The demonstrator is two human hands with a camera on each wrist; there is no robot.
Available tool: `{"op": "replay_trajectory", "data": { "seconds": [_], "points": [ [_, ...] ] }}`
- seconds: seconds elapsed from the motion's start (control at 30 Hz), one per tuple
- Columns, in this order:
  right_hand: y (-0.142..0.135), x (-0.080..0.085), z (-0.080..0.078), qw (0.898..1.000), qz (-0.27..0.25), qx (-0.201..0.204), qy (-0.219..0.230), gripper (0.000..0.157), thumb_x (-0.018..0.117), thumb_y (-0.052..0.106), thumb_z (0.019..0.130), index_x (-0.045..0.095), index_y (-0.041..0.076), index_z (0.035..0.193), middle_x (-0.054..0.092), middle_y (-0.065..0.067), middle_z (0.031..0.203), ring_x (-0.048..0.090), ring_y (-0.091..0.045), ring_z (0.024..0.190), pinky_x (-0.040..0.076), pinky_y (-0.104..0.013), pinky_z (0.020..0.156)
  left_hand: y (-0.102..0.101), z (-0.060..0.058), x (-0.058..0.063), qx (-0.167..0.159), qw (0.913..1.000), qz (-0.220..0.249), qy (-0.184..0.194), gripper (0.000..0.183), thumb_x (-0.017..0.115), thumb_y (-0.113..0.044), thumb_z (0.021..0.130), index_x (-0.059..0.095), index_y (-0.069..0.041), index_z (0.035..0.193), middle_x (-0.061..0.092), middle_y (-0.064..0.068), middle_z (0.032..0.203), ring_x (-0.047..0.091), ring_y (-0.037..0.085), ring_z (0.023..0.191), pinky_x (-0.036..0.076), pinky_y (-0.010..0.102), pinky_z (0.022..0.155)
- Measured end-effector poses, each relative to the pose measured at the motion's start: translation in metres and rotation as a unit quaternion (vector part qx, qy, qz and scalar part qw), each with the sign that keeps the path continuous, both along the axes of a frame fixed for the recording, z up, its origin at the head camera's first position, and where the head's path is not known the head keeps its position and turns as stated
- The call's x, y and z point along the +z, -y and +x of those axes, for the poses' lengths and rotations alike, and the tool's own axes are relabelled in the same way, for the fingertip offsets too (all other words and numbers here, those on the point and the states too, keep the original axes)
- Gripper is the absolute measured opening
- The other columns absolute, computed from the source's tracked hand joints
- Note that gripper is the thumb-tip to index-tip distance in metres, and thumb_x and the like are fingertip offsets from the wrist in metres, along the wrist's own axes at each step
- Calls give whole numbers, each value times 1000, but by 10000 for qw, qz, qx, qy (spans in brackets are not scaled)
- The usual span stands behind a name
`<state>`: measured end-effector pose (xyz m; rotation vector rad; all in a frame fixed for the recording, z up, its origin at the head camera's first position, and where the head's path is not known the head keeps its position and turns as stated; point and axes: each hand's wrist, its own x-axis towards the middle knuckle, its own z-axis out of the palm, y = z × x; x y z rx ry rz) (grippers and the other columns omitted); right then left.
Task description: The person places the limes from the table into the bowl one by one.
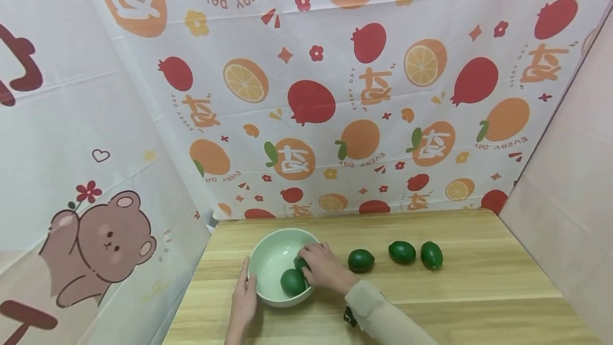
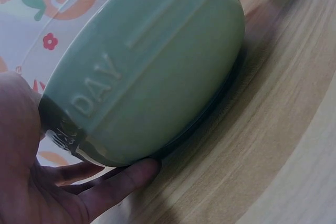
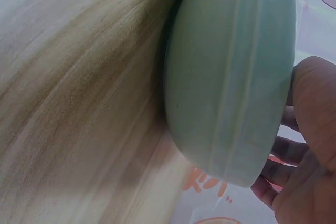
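A pale green bowl (image 1: 271,260) stands on the wooden table. My left hand (image 1: 244,298) grips its left side, thumb near the rim. In the left wrist view, the fingers (image 2: 118,187) curve round the bowl's outer wall (image 2: 173,77), which has raised lettering. My right hand (image 1: 328,268) reaches over the right rim, its fingers around a dark green lime (image 1: 300,264) that they partly hide. A second lime (image 1: 293,282) lies in the bowl in front of it. From the right wrist, the fingertips are hidden behind the bowl's wall (image 3: 226,87).
Three more limes lie on the table right of the bowl: one near lime (image 1: 361,261), then a pair, the middle lime (image 1: 402,252) and the far-right lime (image 1: 432,255). A fruit-print cloth (image 1: 268,121) hangs behind the table (image 1: 460,302), with pale cloth at both sides.
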<state>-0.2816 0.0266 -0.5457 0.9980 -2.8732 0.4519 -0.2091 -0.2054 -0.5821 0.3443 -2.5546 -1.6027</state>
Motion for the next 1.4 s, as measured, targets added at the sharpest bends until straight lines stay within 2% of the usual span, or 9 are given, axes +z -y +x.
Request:
{"op": "replay_trajectory", "data": {
  "seconds": [0.3,0.57,1.03,1.17,1.3,1.4],
  "points": [
    [-2,14,2,9999,-56,-44,129,31,65,26,98,63,20,129,63,-1,133,58,-21,127,49,-45,107,0,-1,0,-35,10000,-23,18,56,26,-30,113,8,-19,165,15,25,168,36,53,146,33,64,120],
    [-10,35,-2,9995,-234,-186,-75,33,63,26,99,62,19,132,62,-3,139,57,-23,133,48,-48,112,-1,-2,2,-59,10000,-25,27,57,25,-32,113,8,-19,165,17,26,168,39,52,144,37,63,118],
    [-27,61,-4,9969,-678,-275,-278,37,67,25,97,62,18,133,65,-4,136,59,-24,130,50,-49,110,0,-2,4,-79,9998,-13,195,57,22,-34,112,4,-20,165,13,24,169,28,52,150,29,63,123],
    [-34,67,-5,9949,-859,-261,-467,39,67,27,96,62,16,134,64,-6,138,59,-26,130,50,-51,110,0,-2,4,-88,9997,-39,226,57,22,-34,112,4,-19,165,12,25,169,29,52,149,29,64,122],
    [-42,72,-8,9900,-1129,-242,-816,42,70,23,93,62,14,133,64,-10,137,59,-30,129,51,-53,105,0,-1,3,-82,9998,-44,192,57,22,-34,112,5,-19,165,12,24,169,29,52,149,29,65,122],
    [-49,75,-11,9865,-1336,-252,-918,46,73,18,91,61,12,134,65,-12,135,60,-32,128,51,-54,102,0,-1,4,-105,9999,-17,119,57,22,-33,113,6,-19,165,12,24,170,29,52,149,30,65,121]
  ]
}}
